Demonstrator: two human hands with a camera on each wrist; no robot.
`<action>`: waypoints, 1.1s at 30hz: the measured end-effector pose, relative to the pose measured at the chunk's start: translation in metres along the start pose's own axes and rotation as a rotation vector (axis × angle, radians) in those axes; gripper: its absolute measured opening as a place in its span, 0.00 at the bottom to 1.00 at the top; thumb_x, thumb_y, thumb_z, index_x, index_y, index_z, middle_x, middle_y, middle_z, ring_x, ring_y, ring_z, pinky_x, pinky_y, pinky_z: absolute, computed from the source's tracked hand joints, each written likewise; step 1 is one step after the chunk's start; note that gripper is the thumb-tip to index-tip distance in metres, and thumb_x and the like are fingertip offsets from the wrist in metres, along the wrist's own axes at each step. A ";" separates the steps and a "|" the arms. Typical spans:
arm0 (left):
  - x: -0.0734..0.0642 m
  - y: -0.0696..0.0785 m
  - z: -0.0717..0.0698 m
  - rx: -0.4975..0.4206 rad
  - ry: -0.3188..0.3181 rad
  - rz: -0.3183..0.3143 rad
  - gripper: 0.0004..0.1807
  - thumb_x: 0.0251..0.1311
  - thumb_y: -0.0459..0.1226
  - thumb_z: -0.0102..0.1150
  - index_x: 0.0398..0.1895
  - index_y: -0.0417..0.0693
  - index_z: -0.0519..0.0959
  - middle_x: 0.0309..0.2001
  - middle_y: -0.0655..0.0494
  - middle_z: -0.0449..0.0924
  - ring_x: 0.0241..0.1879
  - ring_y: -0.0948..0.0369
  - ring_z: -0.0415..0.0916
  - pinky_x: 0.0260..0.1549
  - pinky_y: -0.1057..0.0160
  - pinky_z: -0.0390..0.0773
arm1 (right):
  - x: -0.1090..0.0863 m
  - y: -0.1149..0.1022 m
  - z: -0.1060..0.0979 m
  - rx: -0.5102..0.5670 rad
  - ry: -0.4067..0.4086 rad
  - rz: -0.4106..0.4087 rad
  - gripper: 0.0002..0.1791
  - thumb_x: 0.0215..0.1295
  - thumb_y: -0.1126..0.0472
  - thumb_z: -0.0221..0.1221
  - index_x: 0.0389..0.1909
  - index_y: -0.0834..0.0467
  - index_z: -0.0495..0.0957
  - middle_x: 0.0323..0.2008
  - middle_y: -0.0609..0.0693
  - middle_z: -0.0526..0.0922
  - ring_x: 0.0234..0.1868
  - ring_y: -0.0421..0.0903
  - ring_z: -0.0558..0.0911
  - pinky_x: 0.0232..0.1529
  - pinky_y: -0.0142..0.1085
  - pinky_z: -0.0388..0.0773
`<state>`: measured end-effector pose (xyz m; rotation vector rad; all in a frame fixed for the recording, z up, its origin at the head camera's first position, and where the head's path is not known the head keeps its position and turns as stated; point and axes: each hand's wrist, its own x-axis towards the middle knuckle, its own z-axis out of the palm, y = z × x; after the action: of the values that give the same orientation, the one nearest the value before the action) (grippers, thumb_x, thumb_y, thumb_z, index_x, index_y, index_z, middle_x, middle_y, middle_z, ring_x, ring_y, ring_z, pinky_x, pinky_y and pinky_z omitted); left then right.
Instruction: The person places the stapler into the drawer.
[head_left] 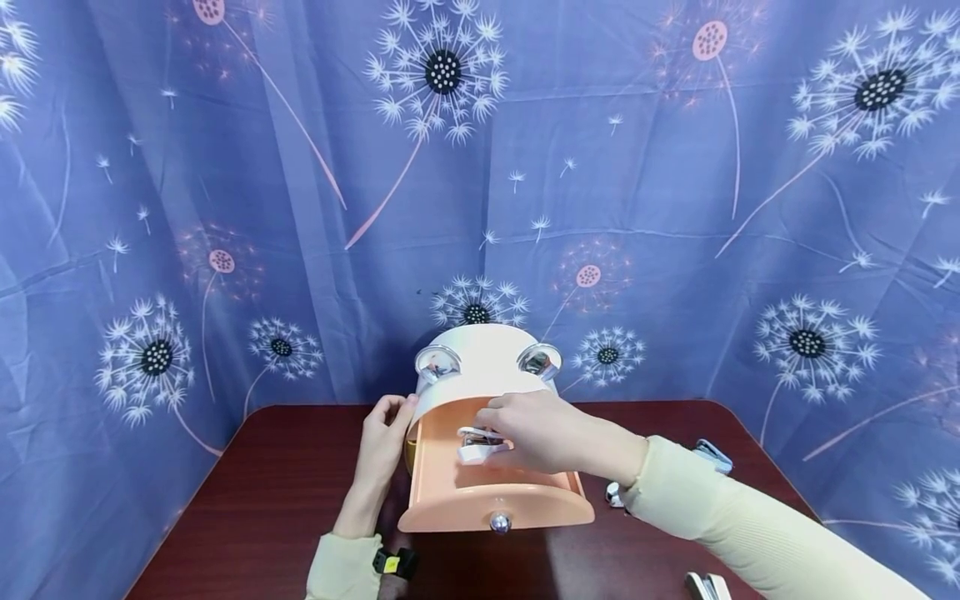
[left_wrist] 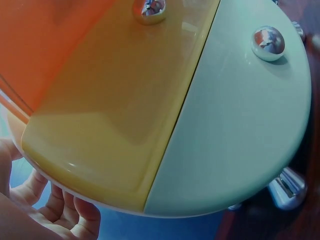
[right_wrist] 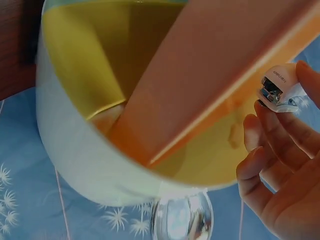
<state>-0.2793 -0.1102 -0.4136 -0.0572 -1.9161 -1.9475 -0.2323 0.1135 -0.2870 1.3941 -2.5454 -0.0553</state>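
Observation:
A white rounded drawer box (head_left: 487, 346) shaped like an alarm clock stands on the table, its top peach drawer (head_left: 431, 508) pulled out. My right hand (head_left: 536, 429) pinches a small white stapler (head_left: 480, 446) between thumb and fingers, over the inside of that drawer; the right wrist view shows the stapler (right_wrist: 280, 85) at the fingertips. My left hand (head_left: 386, 437) rests against the box's left side, fingers loosely bent along its edge. Below the peach drawer, the yellow drawer (left_wrist: 115, 110) and the pale green drawer (left_wrist: 230, 115) are closed, each with a silver knob.
Right of the box, partly behind my right sleeve, lie a blue-grey object (head_left: 712, 456) and a small white and silver item (head_left: 613, 495). Another white and dark stapler-like item (head_left: 707, 587) lies near the front edge. A blue dandelion-print curtain (head_left: 637, 192) hangs behind the dark red table (head_left: 277, 492).

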 end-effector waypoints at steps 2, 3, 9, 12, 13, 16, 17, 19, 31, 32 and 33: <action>0.000 0.000 0.000 -0.003 -0.002 0.000 0.20 0.50 0.50 0.59 0.30 0.40 0.73 0.26 0.49 0.71 0.26 0.60 0.67 0.25 0.68 0.68 | 0.006 -0.003 0.002 -0.026 -0.004 0.005 0.16 0.47 0.46 0.62 0.36 0.48 0.75 0.26 0.38 0.72 0.27 0.35 0.72 0.25 0.33 0.69; 0.000 0.000 -0.001 -0.003 0.000 0.003 0.20 0.50 0.50 0.59 0.30 0.40 0.73 0.26 0.49 0.71 0.26 0.60 0.67 0.25 0.68 0.68 | 0.009 -0.004 0.002 -0.035 -0.007 0.007 0.16 0.47 0.46 0.61 0.36 0.48 0.75 0.26 0.38 0.72 0.27 0.36 0.72 0.24 0.33 0.69; 0.001 0.000 -0.001 -0.006 0.011 0.027 0.20 0.51 0.49 0.59 0.30 0.40 0.74 0.26 0.49 0.71 0.26 0.60 0.67 0.24 0.68 0.68 | 0.021 -0.013 0.002 -0.029 -0.029 -0.009 0.13 0.47 0.47 0.60 0.32 0.48 0.75 0.24 0.38 0.71 0.25 0.36 0.72 0.21 0.34 0.67; 0.001 0.001 -0.002 -0.006 0.005 0.016 0.19 0.51 0.49 0.58 0.29 0.40 0.74 0.26 0.50 0.71 0.26 0.61 0.67 0.25 0.69 0.68 | 0.028 -0.017 0.003 -0.017 -0.046 -0.016 0.13 0.49 0.47 0.59 0.32 0.49 0.75 0.23 0.38 0.70 0.24 0.35 0.70 0.21 0.33 0.66; 0.001 0.002 -0.002 -0.006 0.002 0.010 0.19 0.51 0.48 0.58 0.29 0.40 0.74 0.26 0.50 0.71 0.26 0.61 0.67 0.25 0.69 0.68 | 0.029 -0.017 0.004 -0.013 -0.052 -0.019 0.13 0.50 0.47 0.59 0.32 0.49 0.75 0.22 0.38 0.69 0.24 0.35 0.69 0.21 0.33 0.66; -0.001 0.008 -0.002 -0.005 -0.010 -0.006 0.17 0.53 0.45 0.58 0.30 0.38 0.74 0.26 0.50 0.71 0.26 0.61 0.67 0.25 0.69 0.68 | 0.035 -0.019 0.007 -0.002 -0.066 -0.036 0.14 0.53 0.44 0.57 0.32 0.50 0.75 0.22 0.38 0.69 0.24 0.35 0.69 0.23 0.33 0.67; -0.003 0.012 -0.001 -0.001 -0.013 -0.009 0.16 0.54 0.44 0.58 0.30 0.38 0.74 0.26 0.50 0.71 0.26 0.61 0.67 0.25 0.69 0.68 | 0.036 -0.020 0.008 0.000 -0.070 -0.039 0.14 0.54 0.43 0.56 0.32 0.50 0.75 0.22 0.38 0.69 0.24 0.35 0.70 0.23 0.33 0.67; -0.006 0.018 0.000 0.007 -0.018 -0.010 0.15 0.55 0.42 0.57 0.30 0.37 0.73 0.26 0.50 0.71 0.26 0.61 0.67 0.25 0.69 0.68 | 0.038 -0.021 0.010 0.007 -0.077 -0.039 0.15 0.54 0.43 0.56 0.33 0.50 0.75 0.22 0.39 0.69 0.25 0.36 0.70 0.25 0.33 0.67; -0.011 0.029 0.001 0.024 -0.013 -0.006 0.13 0.56 0.40 0.56 0.30 0.36 0.73 0.26 0.49 0.70 0.27 0.61 0.67 0.26 0.69 0.68 | 0.040 -0.022 0.018 -0.005 -0.132 0.006 0.18 0.54 0.39 0.54 0.34 0.49 0.75 0.27 0.40 0.72 0.30 0.38 0.73 0.27 0.35 0.70; -0.011 0.029 0.001 0.025 -0.014 -0.005 0.13 0.56 0.40 0.56 0.30 0.36 0.73 0.26 0.49 0.69 0.27 0.61 0.66 0.26 0.69 0.67 | 0.040 -0.022 0.018 -0.005 -0.136 0.008 0.17 0.54 0.40 0.54 0.35 0.49 0.75 0.27 0.40 0.72 0.30 0.38 0.73 0.28 0.35 0.71; -0.011 0.028 0.001 0.025 -0.014 -0.005 0.13 0.56 0.40 0.56 0.30 0.36 0.73 0.26 0.50 0.69 0.27 0.61 0.66 0.26 0.69 0.67 | 0.039 -0.022 0.018 -0.004 -0.139 0.008 0.17 0.54 0.41 0.55 0.36 0.49 0.75 0.28 0.40 0.72 0.31 0.38 0.73 0.28 0.36 0.71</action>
<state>-0.2602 -0.1060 -0.3900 -0.0585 -1.9508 -1.9311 -0.2384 0.0671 -0.3003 1.4253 -2.6609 -0.1605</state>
